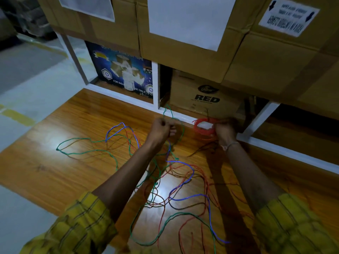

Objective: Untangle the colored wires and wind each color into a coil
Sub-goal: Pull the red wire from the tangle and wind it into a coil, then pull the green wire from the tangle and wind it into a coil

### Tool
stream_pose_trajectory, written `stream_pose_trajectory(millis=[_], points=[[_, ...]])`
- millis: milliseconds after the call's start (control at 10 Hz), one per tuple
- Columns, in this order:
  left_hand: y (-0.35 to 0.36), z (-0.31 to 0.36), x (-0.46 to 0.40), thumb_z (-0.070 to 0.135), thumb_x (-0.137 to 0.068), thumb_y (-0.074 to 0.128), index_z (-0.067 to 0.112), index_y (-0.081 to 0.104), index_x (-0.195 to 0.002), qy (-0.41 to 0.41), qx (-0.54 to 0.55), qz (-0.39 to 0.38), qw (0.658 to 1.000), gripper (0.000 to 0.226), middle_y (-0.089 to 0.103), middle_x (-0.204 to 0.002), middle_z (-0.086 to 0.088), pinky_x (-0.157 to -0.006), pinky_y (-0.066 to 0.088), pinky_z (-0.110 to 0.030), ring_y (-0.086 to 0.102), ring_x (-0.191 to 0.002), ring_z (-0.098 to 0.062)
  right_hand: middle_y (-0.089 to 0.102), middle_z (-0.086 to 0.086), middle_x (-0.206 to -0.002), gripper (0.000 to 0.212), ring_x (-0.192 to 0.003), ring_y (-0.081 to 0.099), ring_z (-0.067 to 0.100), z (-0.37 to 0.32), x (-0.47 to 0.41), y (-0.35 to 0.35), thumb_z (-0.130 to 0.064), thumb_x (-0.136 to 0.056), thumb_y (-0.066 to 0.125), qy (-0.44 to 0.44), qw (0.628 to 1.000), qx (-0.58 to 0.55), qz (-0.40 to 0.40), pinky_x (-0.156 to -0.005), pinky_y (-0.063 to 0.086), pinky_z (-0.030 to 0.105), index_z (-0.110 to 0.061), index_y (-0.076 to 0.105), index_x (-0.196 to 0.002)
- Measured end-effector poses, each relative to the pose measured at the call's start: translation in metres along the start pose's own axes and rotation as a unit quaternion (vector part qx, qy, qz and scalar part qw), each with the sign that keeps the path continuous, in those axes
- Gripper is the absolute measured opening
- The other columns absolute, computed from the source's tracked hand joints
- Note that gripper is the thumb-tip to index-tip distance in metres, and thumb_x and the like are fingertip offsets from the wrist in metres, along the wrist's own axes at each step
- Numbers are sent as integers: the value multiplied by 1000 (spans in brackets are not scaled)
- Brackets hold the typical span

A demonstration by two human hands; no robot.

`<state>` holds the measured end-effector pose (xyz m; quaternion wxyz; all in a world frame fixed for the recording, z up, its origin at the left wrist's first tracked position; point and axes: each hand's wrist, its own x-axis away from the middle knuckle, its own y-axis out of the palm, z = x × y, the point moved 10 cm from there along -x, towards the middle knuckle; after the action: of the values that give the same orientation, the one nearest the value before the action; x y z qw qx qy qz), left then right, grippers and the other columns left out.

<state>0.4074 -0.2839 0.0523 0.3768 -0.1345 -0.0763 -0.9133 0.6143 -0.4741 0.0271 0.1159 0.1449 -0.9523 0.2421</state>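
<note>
I log, largest first: stacked cardboard boxes (192, 30) overhanging a white shelf frame (157, 85), with a box marked RED (205, 98) in the bay beneath. In front of that frame lies the wooden board (60, 162), my landmark; its left edge meets pale floor (27, 88), and its left half holds only one wide green wire (86, 145) loop. Loose green, blue wire (183, 196) and red wire (185, 222) strands lie tangled over the board's middle and near edge, between my forearms. A red coil (204, 129) sits at the board's far edge, touching the frame. My right hand (226, 130) grips that coil, fingers curled. My left hand (162, 128), fisted, pinches green strands rising just left of the coil.
</note>
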Motion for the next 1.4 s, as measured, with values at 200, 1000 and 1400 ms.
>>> stream_pose_trajectory(millis=[200,1000,1400], points=[[-30,-8,-4,-10,-107,39,-1,56,-86,26,-14,11,999,28,57,-82,-13,-58,55,-17,62,-73,-20,70,14,-128,39,-117,68,31,18,-52,53,-24,-100,58,-6,997,25,-76,-74,55,24,0,65,-128],[-125,3,-2,-10,-104,48,-1,63,-92,58,-20,-4,998,21,67,-84,-15,-69,62,-20,73,-66,-9,77,16,-115,41,-114,69,35,-90,17,175,-39,-85,59,-271,910,303,-79,-102,45,38,-8,80,-102],[-120,0,-4,-14,-101,52,-9,59,-108,65,11,-27,997,11,66,-85,-15,-65,60,-18,72,-63,-5,71,3,-79,12,-77,61,11,-123,53,92,-20,-92,73,-306,950,49,-46,-76,48,30,-11,77,-85]])
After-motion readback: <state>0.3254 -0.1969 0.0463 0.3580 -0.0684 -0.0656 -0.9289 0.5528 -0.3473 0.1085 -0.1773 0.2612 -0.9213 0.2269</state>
